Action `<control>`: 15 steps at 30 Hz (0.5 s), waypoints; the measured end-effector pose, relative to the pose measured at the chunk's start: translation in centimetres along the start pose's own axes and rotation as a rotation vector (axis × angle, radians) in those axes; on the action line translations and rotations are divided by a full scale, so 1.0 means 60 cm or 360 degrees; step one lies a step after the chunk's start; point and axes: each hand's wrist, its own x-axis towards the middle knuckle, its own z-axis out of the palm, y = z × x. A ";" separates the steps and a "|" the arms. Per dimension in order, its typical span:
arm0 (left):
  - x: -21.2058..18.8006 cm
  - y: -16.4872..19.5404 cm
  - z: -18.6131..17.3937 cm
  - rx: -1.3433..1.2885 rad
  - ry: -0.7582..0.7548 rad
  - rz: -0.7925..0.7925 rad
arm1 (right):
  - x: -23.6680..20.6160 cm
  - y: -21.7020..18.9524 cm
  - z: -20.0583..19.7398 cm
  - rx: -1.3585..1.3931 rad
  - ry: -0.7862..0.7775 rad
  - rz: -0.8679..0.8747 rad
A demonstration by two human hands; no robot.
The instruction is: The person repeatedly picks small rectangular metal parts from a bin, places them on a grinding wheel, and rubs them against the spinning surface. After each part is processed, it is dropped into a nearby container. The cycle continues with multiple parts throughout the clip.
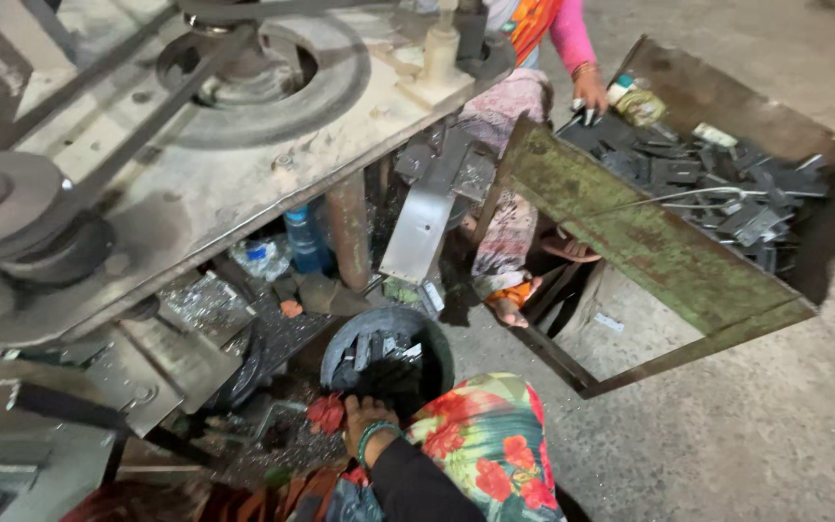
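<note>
Floral cloth (pixel 490 445) covers the knee nearest the camera. Beside it, one hand (pixel 364 414) with a green bangle reaches into a round bucket (pixel 432 333) of dark metal pieces (pixel 379 353) on the floor; which hand, and how its fingers are set, I cannot tell. Across, another person's hand (pixel 590 97) rests at a green metal box (pixel 649 246) of scrap.
</note>
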 end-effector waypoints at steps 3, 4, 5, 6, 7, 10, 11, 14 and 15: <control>-0.026 -0.003 0.000 -0.0083 0.0040 0.0089 | 0.004 -0.010 0.019 -0.0035 -0.0052 0.0034; -0.026 -0.010 0.007 -0.0117 0.0058 0.0114 | 0.006 -0.014 0.025 -0.0035 -0.0063 0.0044; -0.023 -0.017 0.016 -0.0160 0.0084 0.0156 | 0.010 -0.018 0.031 -0.0044 -0.0078 0.0046; -0.014 -0.019 0.023 -0.0207 0.0113 0.0187 | 0.013 -0.021 0.036 -0.0015 -0.0087 0.0042; -0.007 -0.025 0.027 -0.0250 0.0143 0.0209 | 0.017 -0.025 0.041 0.0009 -0.0096 0.0027; 0.007 0.000 0.023 -0.0428 0.0217 0.0327 | 0.028 -0.036 0.054 0.0004 -0.0094 -0.0031; 0.008 0.020 0.022 -0.0535 0.0231 0.0402 | 0.031 -0.040 0.058 -0.0004 -0.0082 -0.0047; -0.006 0.132 0.050 -0.0567 0.0117 -0.0210 | 0.037 -0.050 0.065 -0.0051 -0.0058 -0.0094; -0.024 0.177 0.068 -0.0902 0.0639 -0.0250 | 0.039 -0.053 0.067 -0.0058 -0.0054 -0.0111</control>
